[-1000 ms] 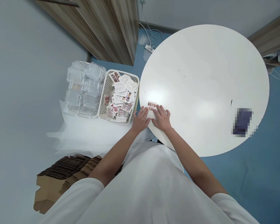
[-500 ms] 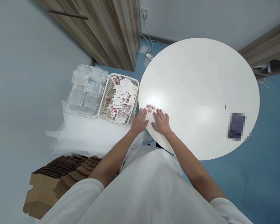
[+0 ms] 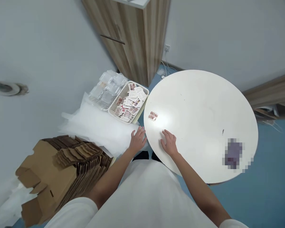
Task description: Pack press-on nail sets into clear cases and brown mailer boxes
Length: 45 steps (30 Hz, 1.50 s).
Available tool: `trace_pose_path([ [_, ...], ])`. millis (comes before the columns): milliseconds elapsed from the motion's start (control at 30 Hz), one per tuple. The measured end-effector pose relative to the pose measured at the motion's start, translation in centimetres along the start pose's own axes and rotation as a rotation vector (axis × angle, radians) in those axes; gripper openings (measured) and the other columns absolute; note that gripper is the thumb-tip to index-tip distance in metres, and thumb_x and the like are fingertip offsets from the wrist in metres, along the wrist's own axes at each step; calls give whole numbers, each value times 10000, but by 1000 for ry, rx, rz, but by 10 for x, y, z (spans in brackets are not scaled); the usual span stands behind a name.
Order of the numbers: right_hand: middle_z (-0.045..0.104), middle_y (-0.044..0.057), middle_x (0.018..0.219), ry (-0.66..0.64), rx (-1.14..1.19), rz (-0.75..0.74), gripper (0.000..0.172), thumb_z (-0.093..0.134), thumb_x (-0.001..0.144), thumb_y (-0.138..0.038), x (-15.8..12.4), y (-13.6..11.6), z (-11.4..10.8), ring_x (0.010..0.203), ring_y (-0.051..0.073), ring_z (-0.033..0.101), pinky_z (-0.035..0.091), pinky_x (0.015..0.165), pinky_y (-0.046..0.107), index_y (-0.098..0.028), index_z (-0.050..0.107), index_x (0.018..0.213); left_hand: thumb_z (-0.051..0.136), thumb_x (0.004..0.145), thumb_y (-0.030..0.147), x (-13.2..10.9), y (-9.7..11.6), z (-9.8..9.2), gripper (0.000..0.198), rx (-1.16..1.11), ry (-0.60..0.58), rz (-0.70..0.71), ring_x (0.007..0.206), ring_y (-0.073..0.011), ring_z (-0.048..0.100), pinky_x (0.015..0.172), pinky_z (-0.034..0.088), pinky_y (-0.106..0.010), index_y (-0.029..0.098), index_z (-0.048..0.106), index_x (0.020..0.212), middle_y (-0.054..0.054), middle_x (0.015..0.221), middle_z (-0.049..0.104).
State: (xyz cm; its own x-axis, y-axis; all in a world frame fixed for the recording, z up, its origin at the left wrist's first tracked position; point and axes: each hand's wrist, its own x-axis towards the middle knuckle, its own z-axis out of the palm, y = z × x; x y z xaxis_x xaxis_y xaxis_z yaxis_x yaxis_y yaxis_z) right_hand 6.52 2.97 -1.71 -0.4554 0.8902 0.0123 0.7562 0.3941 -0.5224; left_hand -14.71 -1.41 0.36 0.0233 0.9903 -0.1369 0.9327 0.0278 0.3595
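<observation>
A small card of reddish-brown oval pieces that look like press-on nails (image 3: 153, 116) lies on the left part of the round white table (image 3: 204, 104). My left hand (image 3: 137, 140) hovers just off the table's left edge, beside the white packing sheets, its fingers apart and nothing in them. Over the table's near left part, my right hand (image 3: 169, 143) is also empty, with bent, parted fingers. Both hands are apart from the card. To the left, a white plastic basket (image 3: 111, 110) holds several similar cards, some showing printed backs.
Clear plastic boxes (image 3: 106, 96) stand behind the basket. White packing sheets (image 3: 97, 126) lie in front of it, and a stack of folded cardboard boxes (image 3: 59, 167) is at lower left. A blurred dark object (image 3: 234, 152) sits at the table's right. A wooden cabinet (image 3: 133, 41) stands behind.
Both hands have left the card and drawn back towards me; the left is now off the table edge. The card stays on the table. My view has turned left.
</observation>
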Motion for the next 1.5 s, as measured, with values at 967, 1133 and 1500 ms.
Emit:
trace_pose_path([
  [967,660,42,863,-209,213,-469,260,415,799,-255,110,-195,32,749,165,614,478,705,308,-196,575,996,482,726,571,-81,-98,-175,654,-265,-96,-114,1094,-268,518,826,404,-317,178,425,1246,-118,1226,534],
  [1133,643,71,934,-135,219,-450,245,452,782,-271,168,-193,29,798,179,593,469,740,332,-177,585,964,478,720,586,-42,-138,-188,689,-309,-78,-159,1131,-274,488,871,388,-325,158,421,1258,-136,1249,512],
  [1500,597,103,1004,-21,183,-331,432,523,752,-438,348,-191,52,855,228,551,441,748,369,-164,543,1085,304,840,577,114,-213,-195,602,-1007,198,-485,1107,-212,518,828,458,-324,204,340,1311,-103,1317,445],
])
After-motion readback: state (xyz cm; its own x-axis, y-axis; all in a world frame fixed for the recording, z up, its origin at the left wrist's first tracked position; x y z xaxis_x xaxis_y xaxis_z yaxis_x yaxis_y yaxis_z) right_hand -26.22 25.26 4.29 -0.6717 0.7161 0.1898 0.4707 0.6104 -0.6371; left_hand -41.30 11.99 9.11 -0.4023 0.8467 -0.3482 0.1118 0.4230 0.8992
